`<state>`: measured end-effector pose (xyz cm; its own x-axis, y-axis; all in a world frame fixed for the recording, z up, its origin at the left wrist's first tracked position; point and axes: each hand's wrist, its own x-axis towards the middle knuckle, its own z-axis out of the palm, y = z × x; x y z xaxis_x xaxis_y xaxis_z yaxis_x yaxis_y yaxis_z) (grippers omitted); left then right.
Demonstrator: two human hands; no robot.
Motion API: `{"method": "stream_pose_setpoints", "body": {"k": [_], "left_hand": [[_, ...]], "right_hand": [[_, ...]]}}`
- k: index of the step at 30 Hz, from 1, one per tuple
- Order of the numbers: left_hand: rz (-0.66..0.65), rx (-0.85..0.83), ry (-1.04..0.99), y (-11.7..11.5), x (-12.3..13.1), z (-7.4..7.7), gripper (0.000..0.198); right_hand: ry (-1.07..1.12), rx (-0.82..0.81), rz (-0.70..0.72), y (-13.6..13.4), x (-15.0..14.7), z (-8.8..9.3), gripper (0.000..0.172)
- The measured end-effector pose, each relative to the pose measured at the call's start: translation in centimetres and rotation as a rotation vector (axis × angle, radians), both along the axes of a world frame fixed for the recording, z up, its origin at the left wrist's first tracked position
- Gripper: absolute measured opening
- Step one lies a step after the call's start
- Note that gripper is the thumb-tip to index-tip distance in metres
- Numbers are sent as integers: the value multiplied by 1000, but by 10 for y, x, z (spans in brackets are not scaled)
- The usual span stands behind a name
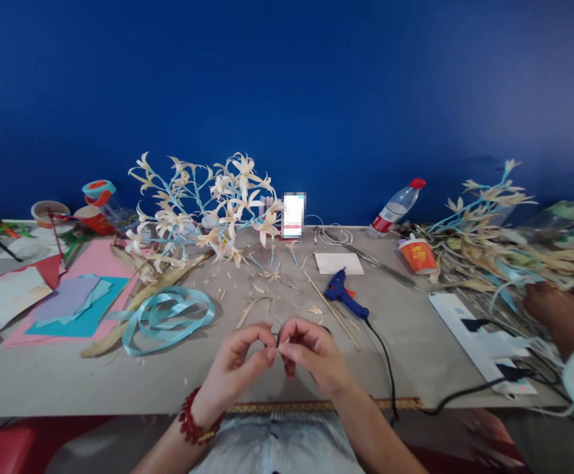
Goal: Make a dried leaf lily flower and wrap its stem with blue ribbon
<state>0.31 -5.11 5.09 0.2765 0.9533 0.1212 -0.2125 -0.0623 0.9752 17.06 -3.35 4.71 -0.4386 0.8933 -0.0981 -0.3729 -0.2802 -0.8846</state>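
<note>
Above the table's front edge, my left hand [250, 359] and my right hand [311, 352] meet fingertip to fingertip. Both are closed in a pinch. Something tiny and pale shows where they touch, too small to name. Under the curled fingers of my right hand is a dark reddish shape I cannot make out. Loose pale husk scraps [260, 304] lie just beyond the hands. To the right rests a blue hot glue gun [346, 295], its cord running to the front edge. A coil of light blue ribbon [168, 319] lies to the left.
Husk flowers on blue stems [237, 197] stand at the back, near a propped phone [293, 217]. Rightward are a tilted bottle [395, 207], an orange paper cup [418, 255] and a power strip [479, 345]. Another person's hand [556, 306] reaches in there. Coloured sheets [79, 306] lie left.
</note>
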Motion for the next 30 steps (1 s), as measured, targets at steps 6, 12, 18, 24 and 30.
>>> {"method": "stream_pose_setpoints", "body": {"k": [6,12,18,24,30], "left_hand": [[-78,-125,-263,1,7,-9,14],[-35,-38,-336,1,6,-8,17],[14,55,-43,3,8,3,6],[-84,-50,-273,6,14,-5,11],[-24,-26,-298,5,10,-4,14]], "right_hand": [[146,-208,-10,-4,-4,-3,16],[255,-256,-45,0,4,2,19],[24,-150,-86,-2,1,0,21],[182,-233,-71,-5,-4,0,19],[159,-239,-135,-4,-3,0,20]]}}
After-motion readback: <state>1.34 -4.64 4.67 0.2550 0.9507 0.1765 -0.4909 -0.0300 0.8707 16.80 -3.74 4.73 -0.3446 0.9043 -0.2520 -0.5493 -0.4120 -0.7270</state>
